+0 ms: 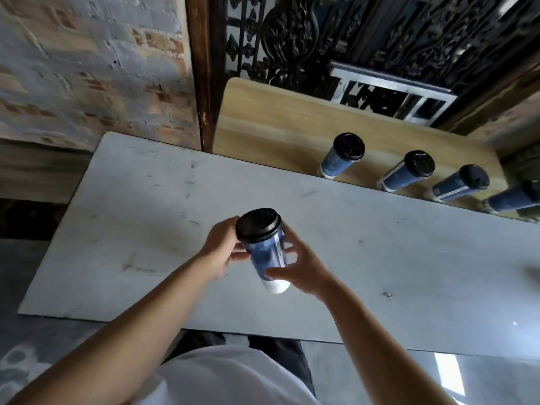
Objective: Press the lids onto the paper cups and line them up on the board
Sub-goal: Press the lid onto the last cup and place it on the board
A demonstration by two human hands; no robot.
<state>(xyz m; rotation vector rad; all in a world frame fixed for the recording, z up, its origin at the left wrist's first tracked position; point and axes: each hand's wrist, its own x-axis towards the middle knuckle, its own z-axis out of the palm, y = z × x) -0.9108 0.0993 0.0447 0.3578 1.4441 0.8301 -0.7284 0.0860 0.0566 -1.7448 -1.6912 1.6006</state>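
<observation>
A painted brick wall (87, 68) stands at the left and a dark ornate grille (321, 33) fills the back. A pale wooden board (277, 121) lies along the far edge of the scuffed grey counter (380, 258).

Four blue paper cups stand upright in a row on the board's near edge, running off to the right: the first cup (340, 159), the second cup (404, 172), the third cup (457, 184) and the fourth cup (511, 198), which is cut off by the picture's edge. They stand apart with a gap between each pair. Every one wears a black lid, so what is inside cannot be seen. The left part of the board is bare wood.

Over the middle of the counter, well apart from the row, a person holds a fifth cup (267, 255) in both hands. It is blue with a white base and tilts its top away. A black lid (258, 225) sits on its rim and hides whatever it holds.

The left hand (220, 249) wraps the upper wall just under the lid, its thumb across the blue side. The right hand (304, 268) grips lower down, with the thumb on the near side by the white base and the fingers curled round the far side. The base looks lifted off the counter, though that is hard to tell.
</observation>
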